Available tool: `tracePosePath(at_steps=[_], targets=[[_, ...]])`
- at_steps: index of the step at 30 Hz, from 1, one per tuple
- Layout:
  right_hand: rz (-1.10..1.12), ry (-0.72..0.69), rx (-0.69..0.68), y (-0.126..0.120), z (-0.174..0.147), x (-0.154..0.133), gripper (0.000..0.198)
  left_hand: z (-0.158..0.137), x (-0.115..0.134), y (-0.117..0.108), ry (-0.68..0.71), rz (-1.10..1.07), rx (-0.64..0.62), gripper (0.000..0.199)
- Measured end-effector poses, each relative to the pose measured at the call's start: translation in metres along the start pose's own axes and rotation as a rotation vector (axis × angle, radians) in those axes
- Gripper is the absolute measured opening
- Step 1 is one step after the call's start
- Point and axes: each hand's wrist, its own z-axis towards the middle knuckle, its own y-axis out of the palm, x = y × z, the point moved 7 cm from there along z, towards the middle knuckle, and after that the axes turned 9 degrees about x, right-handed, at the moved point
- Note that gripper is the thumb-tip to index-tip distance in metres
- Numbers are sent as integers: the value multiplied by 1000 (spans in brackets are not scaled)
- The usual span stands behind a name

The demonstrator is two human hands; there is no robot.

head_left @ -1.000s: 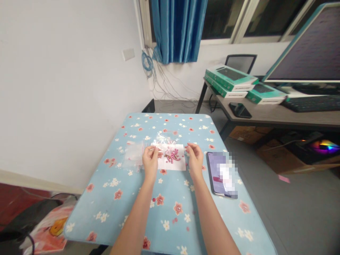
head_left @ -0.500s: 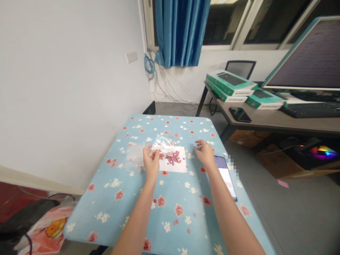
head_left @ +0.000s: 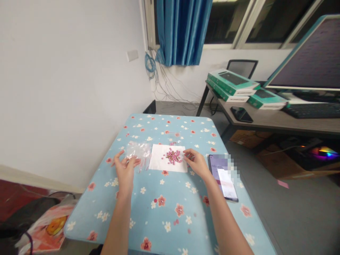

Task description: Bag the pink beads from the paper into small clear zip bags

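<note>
Left grip [head_left: 124,174] partly hides the clear plastic [head_left: 139,149].

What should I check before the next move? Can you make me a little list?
1. White paper flat on the table: ok.
2. Pink beads all well inside the paper: not ok, a few sit at its far edge.
3. Clear plastic beside the paper, not over the bead pile: ok.
4. Left hand free of the plastic: cannot tell.
5. Right hand holding a bead: cannot tell.
6. Phone apart from the paper: ok.
</note>
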Motion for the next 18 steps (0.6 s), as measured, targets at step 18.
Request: tracePosePath(at_steps=[18], targets=[[-135, -73, -113, -2, -22, -21, 27, 18, -7, -33, 302, 675, -165, 41]])
